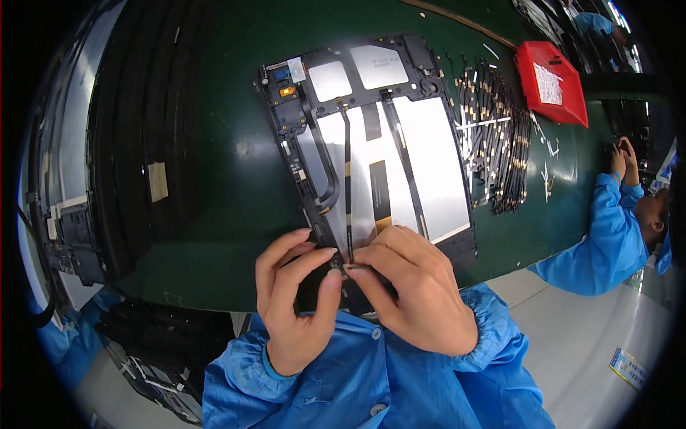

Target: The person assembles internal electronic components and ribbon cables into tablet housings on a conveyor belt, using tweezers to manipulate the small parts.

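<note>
An opened tablet-like device [436, 164] lies tilted on the green bench, its black frame around silvery panels. Two thin dark flat cables run down its inside; the left flat cable [348, 189] ends near my fingers. Thumb and forefinger of my right hand [418, 289] are closed in a pinch on that cable's lower end. My left hand [296, 300] rests at the device's near left edge, its fingers bent and apart, with nothing visible in them. The tips of both hands are close together. What lies right under my right fingertips is hidden.
Right of the device lies a bunch of loose flat cables [493, 136]. A red bin [550, 86] with white slips stands beyond it. Dark device frames [136, 143] stand in a row at left. At far right, a co-worker in a blue sleeve [607, 222] works nearby.
</note>
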